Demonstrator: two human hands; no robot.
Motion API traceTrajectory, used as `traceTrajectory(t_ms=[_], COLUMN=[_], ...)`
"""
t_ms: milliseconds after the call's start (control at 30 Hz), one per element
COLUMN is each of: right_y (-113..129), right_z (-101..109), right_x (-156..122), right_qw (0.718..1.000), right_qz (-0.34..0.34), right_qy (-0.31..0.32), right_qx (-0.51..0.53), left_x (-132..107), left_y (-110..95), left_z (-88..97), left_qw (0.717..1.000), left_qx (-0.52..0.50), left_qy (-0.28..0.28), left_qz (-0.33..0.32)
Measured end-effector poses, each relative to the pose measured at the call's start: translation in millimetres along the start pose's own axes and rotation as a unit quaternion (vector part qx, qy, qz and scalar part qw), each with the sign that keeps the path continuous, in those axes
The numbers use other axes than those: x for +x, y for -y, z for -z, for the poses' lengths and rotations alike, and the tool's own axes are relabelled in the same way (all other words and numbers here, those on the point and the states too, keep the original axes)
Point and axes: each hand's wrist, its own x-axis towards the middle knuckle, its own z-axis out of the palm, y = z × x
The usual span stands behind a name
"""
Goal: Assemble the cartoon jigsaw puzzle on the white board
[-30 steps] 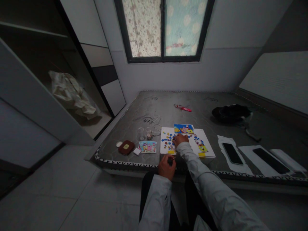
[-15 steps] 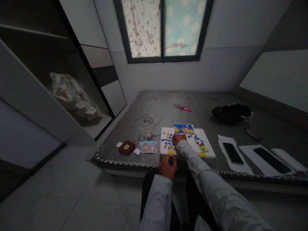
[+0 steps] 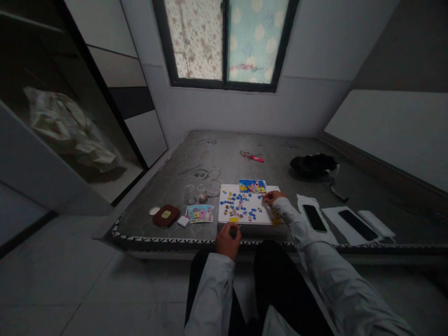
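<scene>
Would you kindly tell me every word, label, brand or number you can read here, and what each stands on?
No text is legible.
Dark marking on the mattress: too blurred.
Pale label on the brown case: too small.
Red packet: any print too blurred.
Puzzle pieces: no lettering discernible.

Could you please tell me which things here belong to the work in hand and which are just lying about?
Likely in use: puzzle pieces, white box, picture card on it.
Probably lying about: brown case, red object, dark bundle, phone.
</scene>
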Motion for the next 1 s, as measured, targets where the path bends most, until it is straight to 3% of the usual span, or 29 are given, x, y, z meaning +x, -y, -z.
traceTrajectory(t_ms=[233,400,500,633,800,1000], right_y=[9,26,50,96,142,166], right_z=[-20,-18,-23,-45,-67,-79], right_x=[-12,-14,-8,0,17,31], right_qw=[0.999,0.996,0.991,0.982,0.985,0.989], right_qz=[0.006,0.046,0.098,0.165,0.151,0.129], right_qy=[-0.01,-0.05,-0.06,-0.06,-0.067,-0.06], right_qx=[-0.029,-0.053,-0.065,-0.071,-0.057,-0.051], left_x=[-1,-3,-2,-2,-1,-1], left_y=[-2,-7,-8,-9,-8,-4], left_z=[-4.9,-0.5,0.6,-0.1,-0.4,1.7], left_qw=[1.0,1.0,1.0,0.999,0.999,0.999], left_qx=[-0.009,-0.006,-0.008,-0.017,-0.017,-0.017], left_qy=[0.008,0.01,0.005,-0.004,-0.006,-0.027], left_qz=[-0.014,0.001,0.01,0.031,0.037,0.043])
